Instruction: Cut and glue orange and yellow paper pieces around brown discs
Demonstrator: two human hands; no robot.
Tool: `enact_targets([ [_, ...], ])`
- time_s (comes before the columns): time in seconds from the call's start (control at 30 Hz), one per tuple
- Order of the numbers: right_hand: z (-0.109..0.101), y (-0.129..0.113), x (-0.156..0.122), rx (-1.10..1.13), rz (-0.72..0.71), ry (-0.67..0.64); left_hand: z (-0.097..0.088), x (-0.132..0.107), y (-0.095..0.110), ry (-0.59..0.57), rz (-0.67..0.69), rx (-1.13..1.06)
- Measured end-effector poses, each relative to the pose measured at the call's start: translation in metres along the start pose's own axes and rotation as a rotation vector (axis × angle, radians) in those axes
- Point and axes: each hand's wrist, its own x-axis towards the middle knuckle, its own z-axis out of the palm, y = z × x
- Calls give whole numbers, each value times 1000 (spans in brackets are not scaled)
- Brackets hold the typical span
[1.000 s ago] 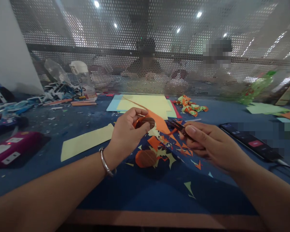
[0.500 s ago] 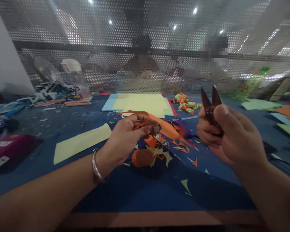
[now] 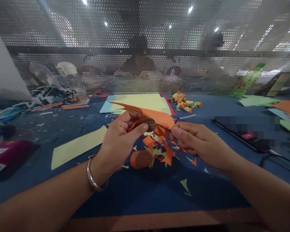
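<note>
My left hand is closed on a sheet of orange paper, with a brown round disc pinched against it under the thumb. My right hand grips a small pair of dark scissors, whose blades reach the orange paper beside the disc. Most of the scissors' handle is hidden in my fingers. Below the hands, on the blue table, another brown disc lies by an orange piece. Orange and pale yellow scraps are scattered around it.
A pale yellow strip lies at left. Behind are stacked coloured sheets and twisted orange-green paper. A phone with a cable lies at right. Bottles stand before a perforated screen, with people beyond it.
My right hand has moved left, bringing the scissors from apart in the air to the orange paper. The phone it was covering now shows. My left hand still holds the paper and disc.
</note>
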Motion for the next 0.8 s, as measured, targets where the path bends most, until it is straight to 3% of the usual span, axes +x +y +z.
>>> enact_targets([
  [0.47, 4, -2, 0, 114, 105, -1, -1, 1, -1, -23, 52, 24],
  [0.8, 2, -3, 1, -37, 80, -40, -1, 3, -3, 13, -7, 12],
])
